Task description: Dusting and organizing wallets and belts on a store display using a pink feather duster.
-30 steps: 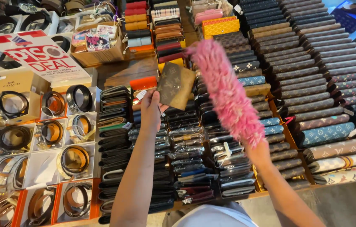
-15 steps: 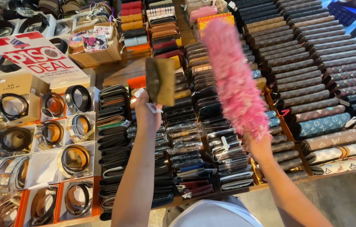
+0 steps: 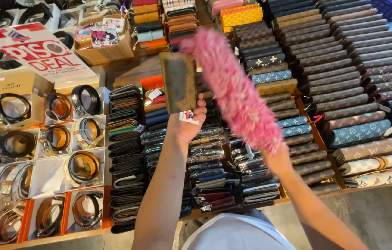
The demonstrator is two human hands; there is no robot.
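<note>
- Your tabletop (image 3: 126, 71) is a wooden market stall surface, packed edge to edge: long patterned wallets in overlapping rows (image 3: 344, 78) on your right, dark folded wallets in stacked columns (image 3: 124, 139) in the middle, coiled leather belts in open white and orange boxes (image 3: 57, 139) on your left.
- A white and red printed sale sign (image 3: 34, 51) lies tilted at the far left, resting over the belt boxes.
- The fluffy pink feather duster (image 3: 233, 92) slants up and leftward from your right hand (image 3: 277, 155); that hand is closed round its handle, and the plume tip lies just beside the top edge of the wallet, above the rows.
- The brown monogrammed flat wallet (image 3: 177, 81) stands upright in the air over the dark wallet columns, well clear of the tabletop.
- Your left hand (image 3: 189, 122) is closed on the wallet's lower edge, thumb at the side, with a small white tag showing beneath it.
- Judging from this, you are mid-dusting a lifted wallet; the next move seems to call for sweeping the plume down its face while keeping it steady.
</note>
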